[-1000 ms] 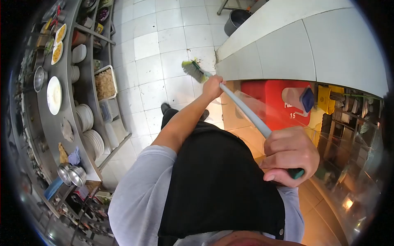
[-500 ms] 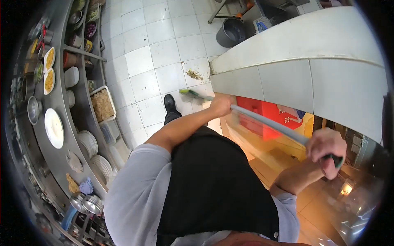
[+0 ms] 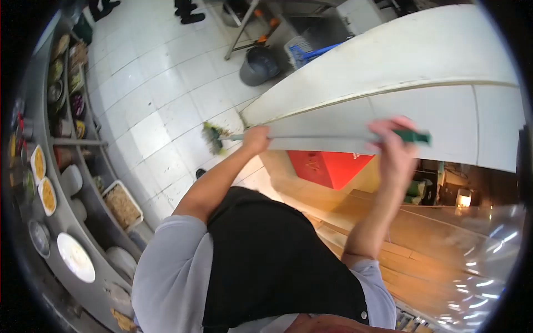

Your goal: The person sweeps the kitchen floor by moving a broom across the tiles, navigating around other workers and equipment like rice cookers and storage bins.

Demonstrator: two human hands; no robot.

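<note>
A broom (image 3: 316, 137) with a grey handle, a green end grip and green bristles stretches almost level across the view. My left hand (image 3: 256, 140) is closed around the lower handle, close to the broom head (image 3: 212, 139). Near the green grip, my right hand (image 3: 394, 136) is wrapped on the upper end, its fingers partly smeared by motion. The bristles touch the white floor tiles (image 3: 150, 136). Any dirt beneath them is hard to tell from the bristles.
A low white-tiled wall (image 3: 433, 111) runs along the right, with a red box (image 3: 333, 169) below. A dark bucket (image 3: 259, 65) stands beyond its corner. On the left, a steel counter (image 3: 100, 238) carries plates and food. Another person's shoes (image 3: 192, 18) show at the top.
The broom has swung to a flatter angle, and its head has moved onto the spot of debris. My right hand has risen toward the wall. The view has turned and shifted.
</note>
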